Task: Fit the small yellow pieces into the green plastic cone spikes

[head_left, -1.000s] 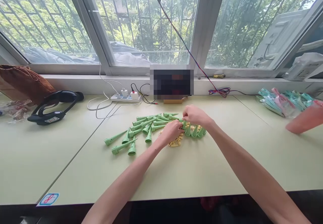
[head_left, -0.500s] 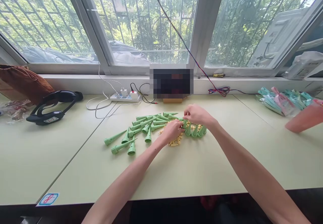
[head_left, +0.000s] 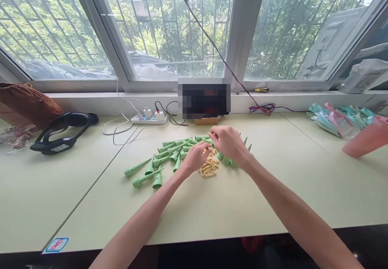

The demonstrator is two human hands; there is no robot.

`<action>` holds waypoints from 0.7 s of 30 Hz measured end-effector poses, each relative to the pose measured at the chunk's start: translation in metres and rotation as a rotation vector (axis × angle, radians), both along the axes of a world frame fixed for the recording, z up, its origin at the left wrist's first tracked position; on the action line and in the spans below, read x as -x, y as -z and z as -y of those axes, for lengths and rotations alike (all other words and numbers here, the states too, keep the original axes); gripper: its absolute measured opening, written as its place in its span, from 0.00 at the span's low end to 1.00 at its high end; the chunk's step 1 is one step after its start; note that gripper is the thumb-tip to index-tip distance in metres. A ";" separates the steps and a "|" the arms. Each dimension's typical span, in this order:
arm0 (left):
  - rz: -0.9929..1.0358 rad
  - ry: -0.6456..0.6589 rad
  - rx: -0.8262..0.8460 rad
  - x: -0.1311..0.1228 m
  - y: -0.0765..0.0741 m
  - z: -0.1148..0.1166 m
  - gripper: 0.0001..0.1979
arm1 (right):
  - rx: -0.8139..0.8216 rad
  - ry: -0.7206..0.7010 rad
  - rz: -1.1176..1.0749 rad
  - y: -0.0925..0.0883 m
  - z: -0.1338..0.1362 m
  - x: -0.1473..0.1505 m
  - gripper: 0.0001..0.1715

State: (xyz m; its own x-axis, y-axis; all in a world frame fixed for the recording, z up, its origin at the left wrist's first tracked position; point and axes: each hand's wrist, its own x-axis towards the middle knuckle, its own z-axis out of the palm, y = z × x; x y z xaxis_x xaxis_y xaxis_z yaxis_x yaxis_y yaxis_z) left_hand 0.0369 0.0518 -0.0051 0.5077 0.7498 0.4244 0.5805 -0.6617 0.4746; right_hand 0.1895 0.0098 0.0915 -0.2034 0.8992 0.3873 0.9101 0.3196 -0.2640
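A heap of green plastic spikes (head_left: 165,155) lies on the pale green table (head_left: 91,196). To its right is a small pile of yellow pieces (head_left: 208,167). My left hand (head_left: 194,158) hovers at that pile's left edge with curled fingers, pinching what looks like a yellow piece. My right hand (head_left: 228,141) is just above and to the right, fingers pinched together over the heap's far end; what they hold is hidden. A few green cones (head_left: 230,162) stand upright under and behind my right wrist.
A black headset (head_left: 62,133) and a brown bag (head_left: 26,103) lie far left. A white power strip (head_left: 148,118) with cables and a blurred box (head_left: 203,99) sit by the window sill. At right are bagged teal and pink clips (head_left: 332,119) and another person's arm (head_left: 365,140).
My hands were joined over the standing cones. Both have shifted left, the left now over the yellow pile, the right toward the spike heap. The view tilted slightly.
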 end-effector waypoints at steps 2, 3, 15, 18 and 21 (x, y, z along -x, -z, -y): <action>0.060 -0.091 -0.057 0.014 0.001 0.001 0.09 | -0.025 -0.067 -0.058 0.012 0.006 0.021 0.17; 0.092 -0.139 -0.085 0.021 0.001 0.002 0.09 | -0.029 -0.104 -0.081 0.020 0.007 0.030 0.17; 0.148 -0.222 -0.193 0.043 0.008 0.019 0.09 | -0.023 -0.113 -0.165 0.114 0.010 0.047 0.16; 0.169 -0.202 -0.185 0.042 0.007 0.023 0.09 | 0.022 -0.103 -0.195 0.111 0.010 0.047 0.13; 0.185 -0.207 -0.135 0.041 0.007 0.026 0.09 | 0.060 -0.076 -0.226 0.108 0.008 0.044 0.14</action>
State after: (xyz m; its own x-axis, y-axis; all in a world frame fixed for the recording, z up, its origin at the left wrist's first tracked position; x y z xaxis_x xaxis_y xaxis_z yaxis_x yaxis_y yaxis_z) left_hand -0.0044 0.0255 -0.0125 0.2553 0.7599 0.5978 0.6214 -0.6026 0.5007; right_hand 0.1452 0.0017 -0.0163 -0.1858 0.9073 0.3772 0.7998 0.3626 -0.4783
